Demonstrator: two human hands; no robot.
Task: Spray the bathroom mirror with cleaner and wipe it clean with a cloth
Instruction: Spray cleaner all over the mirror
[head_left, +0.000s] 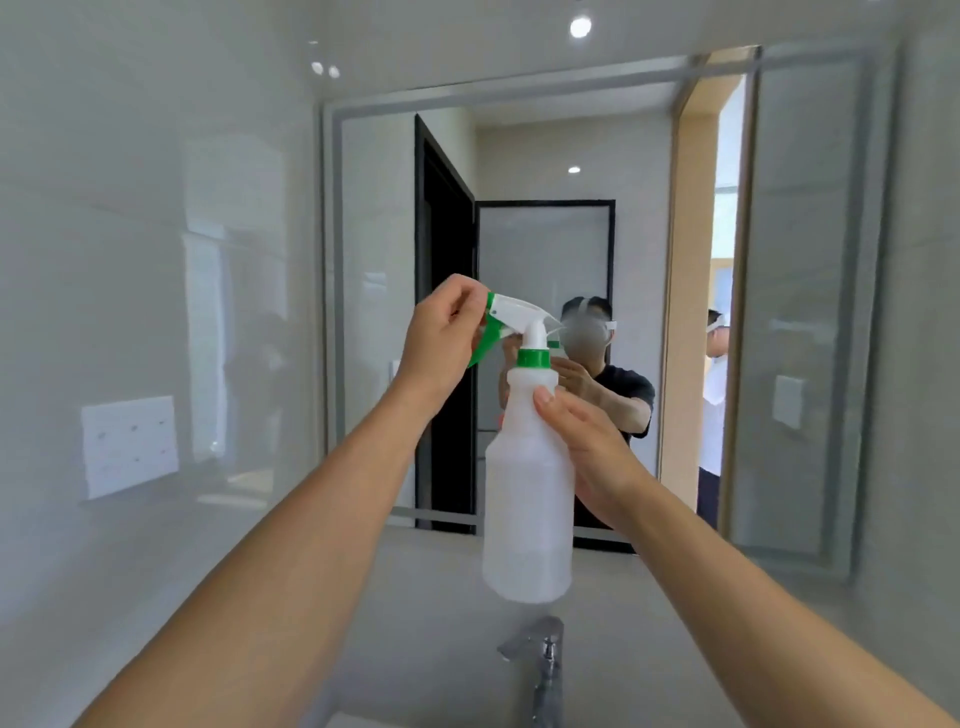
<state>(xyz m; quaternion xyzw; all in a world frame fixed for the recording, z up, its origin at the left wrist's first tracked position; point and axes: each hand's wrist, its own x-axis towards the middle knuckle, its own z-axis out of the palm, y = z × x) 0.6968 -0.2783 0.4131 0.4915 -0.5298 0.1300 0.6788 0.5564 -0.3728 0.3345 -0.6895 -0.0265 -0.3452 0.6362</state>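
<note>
Nearest to us, at the bottom edge, stands a chrome basin tap (540, 660), blurred, rising from the pale grey desk (426, 613) that runs under the mirror. Above it we hold a translucent white plastic spray bottle (527, 499) upright in the air, in front of the lower middle of the large rectangular wall mirror with a frosted border (545, 171). Our right hand (592, 452) grips the bottle's body from the right side, its thumb lying across the shoulder just below the green collar, and the other fingers curl round behind where we cannot see them. Our left hand (441, 338) is raised at the bottle's white and green trigger head (519, 322), its fingers (470, 299) curled and pinching the green nozzle tip at the left end of the head; the green trigger lever hangs just below that hand. The nozzle points to the left, not at the glass. In the mirror we see the reflection of a person in a black top holding the same bottle, a dark door frame, and a second person at the right edge. On the glossy grey wall to the left sits a white rectangular switch plate (130, 447).
</note>
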